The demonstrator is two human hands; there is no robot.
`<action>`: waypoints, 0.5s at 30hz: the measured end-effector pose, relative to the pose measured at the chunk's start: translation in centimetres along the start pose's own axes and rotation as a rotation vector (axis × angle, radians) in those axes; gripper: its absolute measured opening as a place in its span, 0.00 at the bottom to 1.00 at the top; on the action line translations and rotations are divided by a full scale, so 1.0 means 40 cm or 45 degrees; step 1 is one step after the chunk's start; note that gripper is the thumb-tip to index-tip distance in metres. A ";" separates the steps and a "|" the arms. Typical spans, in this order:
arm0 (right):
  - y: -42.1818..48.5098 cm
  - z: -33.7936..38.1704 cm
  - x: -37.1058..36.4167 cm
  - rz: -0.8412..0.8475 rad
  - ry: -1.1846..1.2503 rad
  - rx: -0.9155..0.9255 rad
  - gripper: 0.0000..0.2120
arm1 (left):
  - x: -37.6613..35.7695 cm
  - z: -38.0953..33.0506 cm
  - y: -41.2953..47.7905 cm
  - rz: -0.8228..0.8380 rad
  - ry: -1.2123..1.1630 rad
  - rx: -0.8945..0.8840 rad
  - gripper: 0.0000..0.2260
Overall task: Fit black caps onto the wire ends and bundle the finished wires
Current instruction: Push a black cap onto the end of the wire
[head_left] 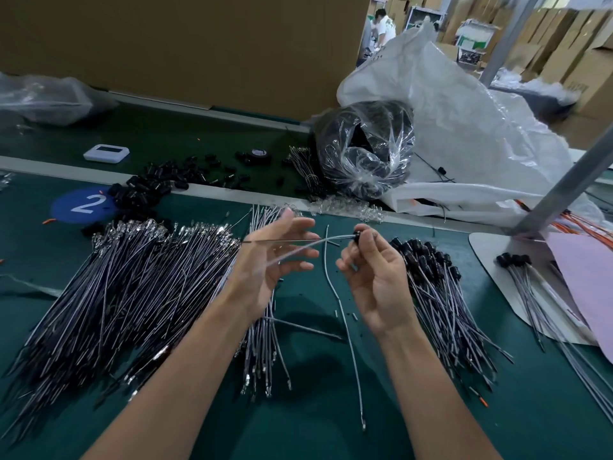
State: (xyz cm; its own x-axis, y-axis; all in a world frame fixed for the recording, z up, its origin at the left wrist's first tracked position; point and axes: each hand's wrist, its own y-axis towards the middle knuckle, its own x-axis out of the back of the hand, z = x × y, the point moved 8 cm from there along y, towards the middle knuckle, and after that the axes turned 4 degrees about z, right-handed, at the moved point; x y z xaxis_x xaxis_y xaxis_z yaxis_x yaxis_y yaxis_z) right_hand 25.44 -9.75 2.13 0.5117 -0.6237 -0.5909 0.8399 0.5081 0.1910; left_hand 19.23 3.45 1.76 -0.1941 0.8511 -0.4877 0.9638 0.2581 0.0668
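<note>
Right hand (371,277) is raised palm-up over the desk (315,410), with its thumb and forefinger pinching a black cap (359,235) at their tips. A wire (318,240) runs from the cap leftward to the left hand (268,260). Its fingers are loosely spread and blurred, so a grip cannot be told. Uncapped wires (132,277) are piled left of the hands, capped wires (441,293) right. The blue sticker (84,204) reads "2".
</note>
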 end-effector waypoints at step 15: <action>-0.011 -0.044 -0.025 0.208 -0.453 -0.165 0.40 | -0.070 0.032 -0.009 0.408 0.248 0.015 0.14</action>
State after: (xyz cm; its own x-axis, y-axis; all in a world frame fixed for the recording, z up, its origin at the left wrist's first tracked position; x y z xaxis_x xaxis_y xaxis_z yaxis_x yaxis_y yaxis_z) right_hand 24.23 -8.31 1.25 0.6864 -0.6834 -0.2488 0.7241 0.6741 0.1459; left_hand 19.67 0.38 2.00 0.0873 0.9593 -0.2686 0.9832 -0.0396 0.1783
